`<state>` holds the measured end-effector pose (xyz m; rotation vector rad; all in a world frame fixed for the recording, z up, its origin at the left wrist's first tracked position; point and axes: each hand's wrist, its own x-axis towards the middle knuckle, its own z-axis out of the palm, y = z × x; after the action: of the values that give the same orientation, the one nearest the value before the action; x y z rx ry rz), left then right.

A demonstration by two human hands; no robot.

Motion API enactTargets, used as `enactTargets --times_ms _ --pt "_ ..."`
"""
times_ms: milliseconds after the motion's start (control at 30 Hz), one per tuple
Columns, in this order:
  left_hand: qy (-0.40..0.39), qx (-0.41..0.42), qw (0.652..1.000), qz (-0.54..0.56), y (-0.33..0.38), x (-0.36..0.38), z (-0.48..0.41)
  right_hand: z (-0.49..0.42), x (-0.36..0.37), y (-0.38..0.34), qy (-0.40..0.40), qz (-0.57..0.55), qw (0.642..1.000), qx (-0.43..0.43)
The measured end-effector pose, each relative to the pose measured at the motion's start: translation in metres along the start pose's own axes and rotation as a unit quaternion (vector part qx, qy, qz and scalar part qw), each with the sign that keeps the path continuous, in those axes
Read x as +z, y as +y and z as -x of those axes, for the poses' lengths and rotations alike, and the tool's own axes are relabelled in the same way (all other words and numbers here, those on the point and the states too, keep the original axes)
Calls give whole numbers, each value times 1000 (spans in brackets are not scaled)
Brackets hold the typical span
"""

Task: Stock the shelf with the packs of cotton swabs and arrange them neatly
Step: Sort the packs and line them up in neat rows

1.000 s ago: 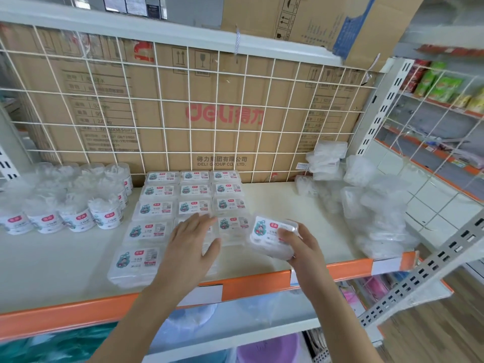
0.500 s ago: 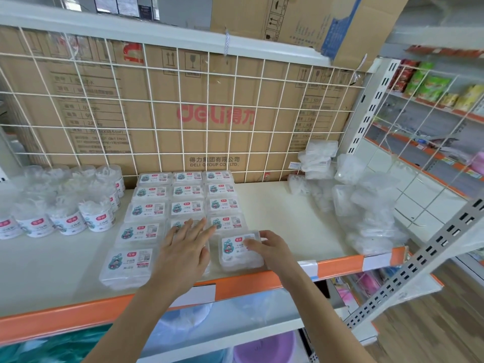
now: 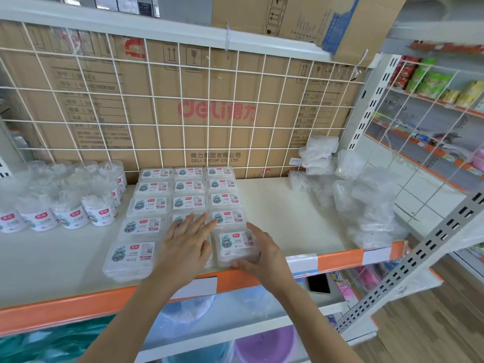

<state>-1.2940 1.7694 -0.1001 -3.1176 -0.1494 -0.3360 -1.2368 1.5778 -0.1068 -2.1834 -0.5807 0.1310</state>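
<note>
The pack [image 3: 234, 246] that the right hand [image 3: 262, 255] carried in the air a second ago now lies on the shelf [image 3: 288, 213]. It sits at the 6 o'clock end of the right column of packs [image 3: 150, 205], just beside the one at its 12 o'clock. The right hand grasps it, thumb along the near edge and fingers curved round the 3 o'clock side. The left hand [image 3: 187, 244] has barely shifted. It lies released, fingers straight and spread, flat on the front of the middle column, at 9 o'clock of the new pack. The packs make three columns, labels up. Round tubs [image 3: 70, 210] stand at their 9 o'clock. A heap [image 3: 366, 200] of clear wrapped boxes lies at 3 o'clock, well apart. A wire grid [image 3: 183, 99] and a carton [image 3: 217, 132] stand at 12 o'clock.
</note>
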Motion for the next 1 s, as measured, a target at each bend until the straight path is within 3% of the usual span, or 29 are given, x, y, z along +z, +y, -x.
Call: enactTargets --times_ms 500,800,1000 --pt "-44 -5 996 73 1 -6 -1 6 10 -15 -6 84 996 -21" --pt "-112 6 986 119 -2 -23 -4 10 -11 -6 6 -81 997 1" --pt "-72 0 978 197 -8 -27 -18 -4 -58 22 87 -55 995 15"
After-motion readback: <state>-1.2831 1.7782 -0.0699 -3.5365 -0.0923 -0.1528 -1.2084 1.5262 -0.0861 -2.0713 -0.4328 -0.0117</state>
